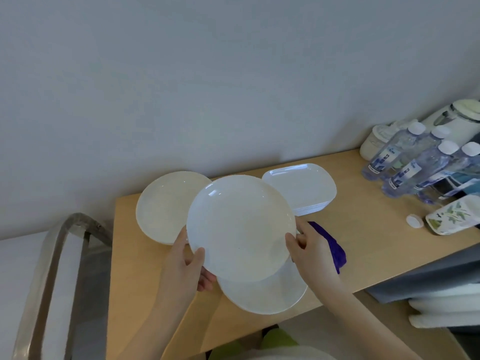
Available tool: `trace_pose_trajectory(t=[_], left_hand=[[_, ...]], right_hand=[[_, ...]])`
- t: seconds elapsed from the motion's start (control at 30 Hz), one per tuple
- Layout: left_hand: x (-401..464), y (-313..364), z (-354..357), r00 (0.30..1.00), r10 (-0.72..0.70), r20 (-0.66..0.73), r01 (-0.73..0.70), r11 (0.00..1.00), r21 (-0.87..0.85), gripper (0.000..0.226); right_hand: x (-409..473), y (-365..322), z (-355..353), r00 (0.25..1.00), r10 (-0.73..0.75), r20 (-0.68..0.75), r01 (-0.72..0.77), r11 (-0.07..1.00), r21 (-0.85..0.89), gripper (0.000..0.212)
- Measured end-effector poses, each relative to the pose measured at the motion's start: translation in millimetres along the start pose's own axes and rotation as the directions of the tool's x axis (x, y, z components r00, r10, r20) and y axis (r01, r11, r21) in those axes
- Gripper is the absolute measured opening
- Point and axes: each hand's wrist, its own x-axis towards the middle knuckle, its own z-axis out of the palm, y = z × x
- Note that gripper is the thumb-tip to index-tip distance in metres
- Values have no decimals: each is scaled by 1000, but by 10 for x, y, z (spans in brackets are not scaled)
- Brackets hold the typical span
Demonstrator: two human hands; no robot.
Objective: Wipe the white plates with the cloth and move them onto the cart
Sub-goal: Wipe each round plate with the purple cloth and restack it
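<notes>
Two hands grip one round white plate (240, 227), raised over the wooden table (363, 229): left hand (185, 266) and right hand (309, 249) at opposite rims. Beneath lies another plate (270, 294); the purple cloth (335, 249) sits beside. Farther back, a round plate stack (163, 206) and square plates (301, 187) are seen.

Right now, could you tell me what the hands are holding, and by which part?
Both hold one round white plate by its rim: the left hand at the lower left edge, the right hand at the right edge. The purple cloth lies unheld.
</notes>
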Motion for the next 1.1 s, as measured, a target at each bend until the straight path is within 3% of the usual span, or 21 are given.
trace_pose_trajectory(t=[0.23,0.5,0.93,1.0,1.1], left_hand=[[-214,-261,250,986,-127,109,127,992,10,44],[-131,-298,304,985,-115,127,98,987,130,38],[-97,-360,346,981,-153,118,133,977,167,41],[-96,-364,348,983,-143,117,123,979,164,42],[-97,-384,354,985,-135,108,117,981,153,42]], right_hand=[[-368,382,-128,998,39,44,-37,998,-42,41],[-432,431,-56,974,214,72,-207,973,-99,67],[-384,436,-62,959,276,70,-229,894,-386,61],[-310,463,-141,960,278,29,-242,878,-412,54],[-122,552,-317,970,194,-150,-242,854,-461,43]])
